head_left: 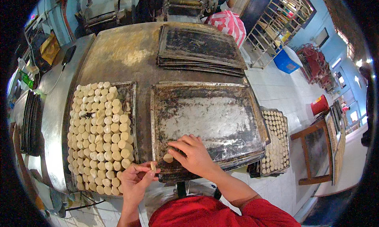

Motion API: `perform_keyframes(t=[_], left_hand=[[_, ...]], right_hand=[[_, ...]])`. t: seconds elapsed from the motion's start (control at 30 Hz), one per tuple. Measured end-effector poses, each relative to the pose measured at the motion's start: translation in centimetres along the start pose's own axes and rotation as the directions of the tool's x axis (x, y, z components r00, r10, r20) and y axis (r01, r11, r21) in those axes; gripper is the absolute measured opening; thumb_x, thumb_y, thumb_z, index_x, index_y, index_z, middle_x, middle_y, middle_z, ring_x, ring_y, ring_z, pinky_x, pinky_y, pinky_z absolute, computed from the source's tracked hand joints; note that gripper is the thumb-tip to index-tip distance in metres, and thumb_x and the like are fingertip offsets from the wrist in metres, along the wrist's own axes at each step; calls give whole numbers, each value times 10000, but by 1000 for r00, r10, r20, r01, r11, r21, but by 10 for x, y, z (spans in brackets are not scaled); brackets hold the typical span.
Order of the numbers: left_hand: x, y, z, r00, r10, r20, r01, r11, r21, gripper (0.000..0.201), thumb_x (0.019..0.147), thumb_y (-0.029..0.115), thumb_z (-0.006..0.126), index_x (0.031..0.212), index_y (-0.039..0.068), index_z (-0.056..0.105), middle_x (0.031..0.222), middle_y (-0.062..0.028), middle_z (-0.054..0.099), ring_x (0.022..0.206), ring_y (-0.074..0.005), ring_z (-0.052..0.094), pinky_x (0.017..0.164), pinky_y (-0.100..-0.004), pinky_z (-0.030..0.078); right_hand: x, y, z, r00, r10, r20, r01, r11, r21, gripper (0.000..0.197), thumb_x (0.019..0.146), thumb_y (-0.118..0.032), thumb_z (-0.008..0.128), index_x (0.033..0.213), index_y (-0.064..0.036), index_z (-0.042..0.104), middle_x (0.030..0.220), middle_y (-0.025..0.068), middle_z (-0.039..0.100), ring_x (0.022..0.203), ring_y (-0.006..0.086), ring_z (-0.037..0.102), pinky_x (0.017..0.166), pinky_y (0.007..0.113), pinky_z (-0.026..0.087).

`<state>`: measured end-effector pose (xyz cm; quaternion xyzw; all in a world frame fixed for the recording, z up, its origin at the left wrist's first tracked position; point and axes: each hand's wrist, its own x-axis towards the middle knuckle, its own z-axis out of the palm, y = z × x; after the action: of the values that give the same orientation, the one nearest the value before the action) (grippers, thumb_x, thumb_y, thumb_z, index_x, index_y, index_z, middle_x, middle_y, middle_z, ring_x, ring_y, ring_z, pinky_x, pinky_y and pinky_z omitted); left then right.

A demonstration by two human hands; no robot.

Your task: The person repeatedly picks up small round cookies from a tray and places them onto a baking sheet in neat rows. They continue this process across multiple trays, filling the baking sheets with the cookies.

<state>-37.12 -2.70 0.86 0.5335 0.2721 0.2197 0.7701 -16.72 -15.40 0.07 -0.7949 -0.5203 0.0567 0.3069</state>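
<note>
My left hand (136,180) pinches a small pale dough piece (153,166) between thumb and fingers, at the near left corner of a worn dark baking tray (209,112). My right hand (193,154) is over that tray with its fingers apart. Its thumb is at the edge of a round dough piece (168,158) lying near the tray's left rim; whether it presses on the piece I cannot tell. To the left, rows of thick round dough pieces (98,136) crowd together on another dark tray (133,108).
Stacked dark trays (201,45) lie at the table's far side. Right of the table, lower down, a tray of spaced dough rounds (275,142) tops a stack. A blue bin (287,61), metal rack (272,25), red bucket (319,105) and wooden frame (306,160) stand farther right.
</note>
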Motion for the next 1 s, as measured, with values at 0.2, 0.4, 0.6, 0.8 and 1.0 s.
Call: perform_keyframes(t=[0.2,0.4,0.6,0.8,1.0], left_hand=[[-6,-2,-9,996,16,-88,-13,999,37,56,947,-39,669,997,-54,648,1244,-255,669,1017,-282,734,786,-356,649],[-3,-6,-11,996,36,-77,-33,999,30,59,958,-23,668,1005,-60,668,1261,-248,664,1020,-268,732,803,-338,640],[-4,-10,-7,991,30,-131,-25,999,38,85,962,-8,674,1030,-57,693,1259,-179,649,985,-175,698,794,-298,623],[-1,-16,0,993,93,-68,-81,983,163,101,956,1,690,1051,-25,712,1228,-106,635,953,-114,653,819,-265,588],[-2,-16,10,996,78,32,-82,985,153,94,953,-6,674,1047,-13,683,1248,-108,616,964,-107,656,815,-254,568]], right_hand=[[1,-5,18,1000,-20,3,20,1000,5,226,861,-257,779,1024,-104,751,995,61,625,979,291,596,867,440,450],[-8,-4,19,999,3,-42,-1,999,50,195,799,-166,814,971,-97,755,972,55,622,960,276,593,857,425,442],[-17,-17,23,1000,8,-24,-8,1000,20,199,765,-131,823,943,-95,740,956,55,612,948,280,584,873,424,428],[-13,-30,22,1000,5,-13,-2,970,241,183,819,-165,817,931,-60,718,976,76,618,945,282,609,840,407,472],[-18,-28,10,998,-3,68,-33,850,526,147,859,-106,798,935,-21,705,995,102,651,908,243,649,797,337,514]])
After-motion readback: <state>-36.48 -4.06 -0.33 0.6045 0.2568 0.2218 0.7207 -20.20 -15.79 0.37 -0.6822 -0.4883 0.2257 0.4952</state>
